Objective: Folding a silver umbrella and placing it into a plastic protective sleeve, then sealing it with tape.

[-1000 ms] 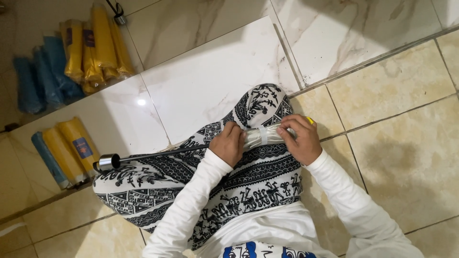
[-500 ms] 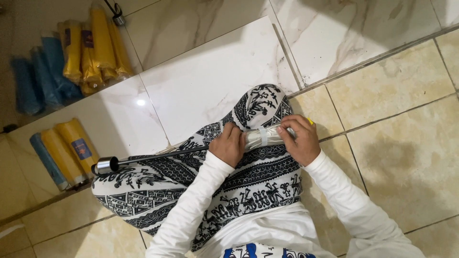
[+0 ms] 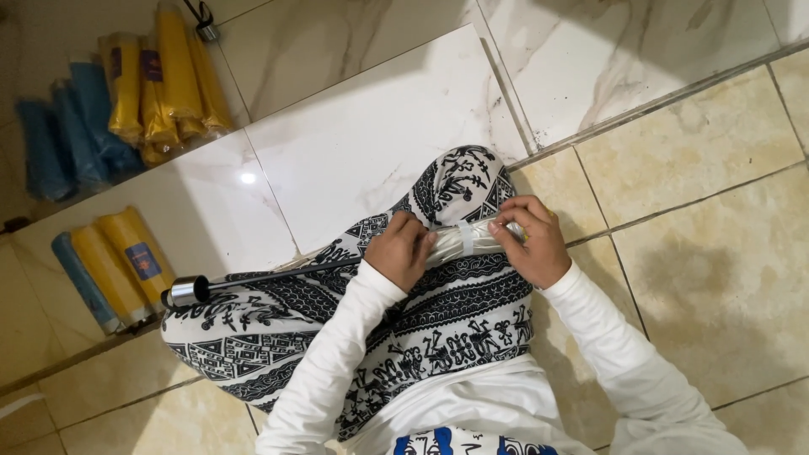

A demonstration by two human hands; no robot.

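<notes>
- The person sits cross-legged on a tile floor (image 3: 708, 278), in black-and-white patterned trousers (image 3: 455, 329) and a white top.
- Across the lap lies a folded umbrella, wrapped in clear plastic, and both hands are on it.
- The wrapped bundle (image 3: 462, 239) rests on the raised knee, between the two hands.
- The left hand (image 3: 403, 251) is closed over the near end of the bundle, fingers curled down on it.
- The right hand (image 3: 531, 240) grips the far end, with its fingertips pinching the plastic (a bit of yellow peeks out just past them).
- A thin dark rod (image 3: 278, 274) runs out from under the left hand to a shiny metal cap (image 3: 187, 290) beside the other knee.
- The step in hand looks like smoothing or tightening the clear wrap around the folded part.
- The next move, I think, calls for one hand to hold the bundle firm while the other slides or twists the plastic along it, gently so it does not tear.
- The rod sticks out far to the side, so it could tip if the left hand lets go.
- Some yellow rolls and a blue roll (image 3: 109, 265) lie near the cap.
- More yellow and blue rolls (image 3: 126, 101) lie farther off, well apart from the hands.
</notes>
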